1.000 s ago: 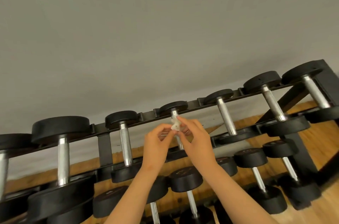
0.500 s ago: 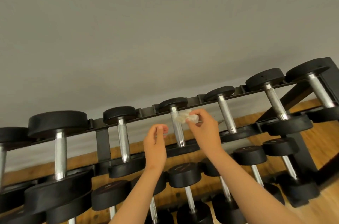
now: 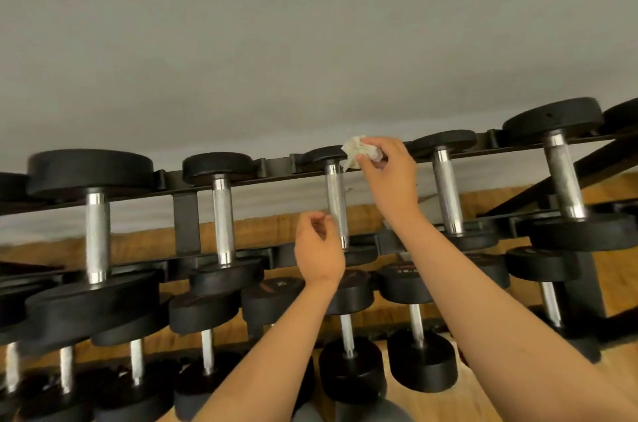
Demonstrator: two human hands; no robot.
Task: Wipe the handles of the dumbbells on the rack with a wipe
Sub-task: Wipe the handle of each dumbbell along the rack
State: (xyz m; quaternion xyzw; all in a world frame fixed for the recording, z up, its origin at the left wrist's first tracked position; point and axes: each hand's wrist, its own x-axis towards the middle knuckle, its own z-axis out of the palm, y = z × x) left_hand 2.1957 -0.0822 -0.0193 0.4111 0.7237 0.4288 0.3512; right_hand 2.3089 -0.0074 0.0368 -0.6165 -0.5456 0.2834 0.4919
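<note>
Rt hand (image 3: 390,179) has gone up w/ the crumpled wipe (image 3: 355,150) pinched in its fingers, now at the top of the middle dumbbell handle (image 3: 335,200) on the rack (image 3: 186,221). Left hand (image 3: 319,249) is loosely curled and empty beside the handle's lower end. Its fingertips are blurry, and the near weight is hidden behind it.

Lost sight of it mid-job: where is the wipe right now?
Head view, just right of centre: the right hand pinches the wipe beside the top end of the middle top-row handle.
</note>
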